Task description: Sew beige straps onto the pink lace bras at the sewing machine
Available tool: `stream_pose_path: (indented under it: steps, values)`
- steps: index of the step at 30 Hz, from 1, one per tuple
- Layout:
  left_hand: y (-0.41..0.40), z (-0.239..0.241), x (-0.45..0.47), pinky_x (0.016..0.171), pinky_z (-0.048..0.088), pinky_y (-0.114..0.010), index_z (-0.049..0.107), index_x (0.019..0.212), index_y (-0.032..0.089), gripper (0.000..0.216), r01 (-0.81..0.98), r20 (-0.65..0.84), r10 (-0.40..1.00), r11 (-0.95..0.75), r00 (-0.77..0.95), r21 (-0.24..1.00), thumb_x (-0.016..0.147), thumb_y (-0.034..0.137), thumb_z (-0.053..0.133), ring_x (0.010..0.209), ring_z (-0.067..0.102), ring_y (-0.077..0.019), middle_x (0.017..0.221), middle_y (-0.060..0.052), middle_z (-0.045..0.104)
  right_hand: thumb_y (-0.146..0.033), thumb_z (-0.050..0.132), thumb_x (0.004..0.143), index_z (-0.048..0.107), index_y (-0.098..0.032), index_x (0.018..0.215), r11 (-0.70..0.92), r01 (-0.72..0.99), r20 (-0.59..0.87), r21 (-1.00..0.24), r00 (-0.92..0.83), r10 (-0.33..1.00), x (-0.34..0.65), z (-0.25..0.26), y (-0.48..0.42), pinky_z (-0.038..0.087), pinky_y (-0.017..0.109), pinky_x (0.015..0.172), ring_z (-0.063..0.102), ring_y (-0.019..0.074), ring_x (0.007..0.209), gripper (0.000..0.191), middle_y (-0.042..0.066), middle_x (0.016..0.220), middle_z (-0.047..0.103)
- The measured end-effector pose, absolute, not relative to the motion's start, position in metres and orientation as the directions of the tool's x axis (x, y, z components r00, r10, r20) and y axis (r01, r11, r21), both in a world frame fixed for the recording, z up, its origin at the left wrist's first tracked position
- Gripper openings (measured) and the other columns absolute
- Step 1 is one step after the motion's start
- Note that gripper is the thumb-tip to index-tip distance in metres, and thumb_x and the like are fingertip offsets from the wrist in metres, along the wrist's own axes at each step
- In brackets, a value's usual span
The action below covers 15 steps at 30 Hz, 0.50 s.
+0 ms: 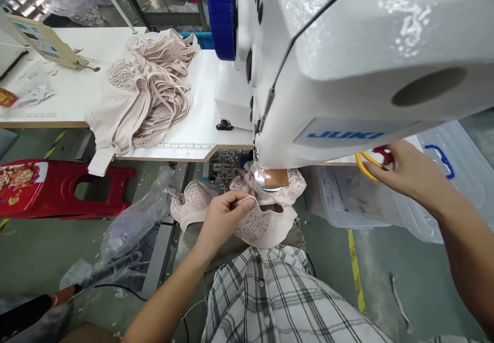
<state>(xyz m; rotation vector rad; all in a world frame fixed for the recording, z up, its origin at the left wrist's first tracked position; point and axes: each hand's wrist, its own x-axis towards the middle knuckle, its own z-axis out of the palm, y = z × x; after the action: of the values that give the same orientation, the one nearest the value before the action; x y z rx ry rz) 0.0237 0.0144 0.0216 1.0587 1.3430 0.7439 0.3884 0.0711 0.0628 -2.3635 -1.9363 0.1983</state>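
My left hand [226, 217] pinches the edge of a pale pink lace bra [254, 227] between thumb and fingers. The bra spreads over my lap, and part of it lies under the head of the white sewing machine [339, 96]. Off to the right, my right hand [405, 170] is closed around scissors [366, 168] with yellow and red handles. Their blades are hidden behind the machine head. A metal and brown guard [276, 179] sits right above the bra.
A pile of similar bras [146, 90] lies on the white table [204, 96], overhanging its front edge. A red stool [65, 188] stands at the left. Clear plastic bins [347, 204] are at the right. A control panel [46, 39] stands at the back left.
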Motion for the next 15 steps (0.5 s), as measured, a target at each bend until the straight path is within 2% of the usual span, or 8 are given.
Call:
stream_pose_path:
  steps: [3, 6, 9, 15]
  values:
    - [0.014, 0.02, 0.026, 0.052, 0.034, -0.022, 0.073, 0.077, 0.019, 0.024, 0.116, -0.394, 0.909, 0.38, 0.138, 0.918, 0.079, 0.043, 0.071, 0.059, 0.045, -0.0104, 0.066, 0.001, 0.06, -0.06, 0.057, 0.07, 0.062, -0.023, 0.099, -0.263, 0.907, -0.204, -0.33, 0.204, 0.958, 0.38, 0.075, 0.029, 0.044, 0.036, 0.057, 0.054, 0.0205, 0.063, 0.048, 0.007, 0.078, 0.062]
    - [0.013, 0.021, 0.031, 0.053, 0.034, -0.022, 0.073, 0.075, 0.018, 0.025, 0.115, -0.375, 0.915, 0.361, 0.147, 0.926, 0.078, 0.042, 0.071, 0.059, 0.045, -0.0102, 0.065, 0.001, 0.06, -0.047, 0.06, 0.073, 0.064, -0.025, 0.104, -0.126, 0.84, -0.345, -0.528, -0.077, 0.935, 0.348, 0.075, -0.004, 0.051, 0.035, 0.061, 0.06, 0.0212, 0.071, 0.038, 0.007, 0.091, 0.066]
    - [0.009, 0.022, 0.036, 0.053, 0.033, -0.021, 0.073, 0.072, 0.017, 0.027, 0.142, -0.343, 0.926, 0.323, 0.158, 0.936, 0.079, 0.043, 0.07, 0.058, 0.044, -0.0101, 0.063, 0.0, 0.06, -0.032, 0.062, 0.074, 0.061, -0.026, 0.109, 0.04, 0.758, -0.336, -0.651, -0.335, 0.88, 0.311, 0.067, -0.02, 0.054, 0.035, 0.07, 0.065, 0.022, 0.084, 0.035, 0.008, 0.108, 0.067]
    - [0.003, 0.023, 0.039, 0.051, 0.031, -0.021, 0.074, 0.076, 0.015, 0.026, 0.17, -0.358, 0.919, 0.331, 0.164, 0.928, 0.077, 0.041, 0.069, 0.057, 0.044, -0.0106, 0.062, -0.001, 0.06, -0.029, 0.066, 0.074, 0.06, -0.025, 0.111, 0.127, 0.68, -0.245, -0.722, -0.422, 0.873, 0.281, 0.051, -0.011, 0.053, 0.033, 0.071, 0.065, 0.0204, 0.084, 0.038, 0.007, 0.106, 0.067]
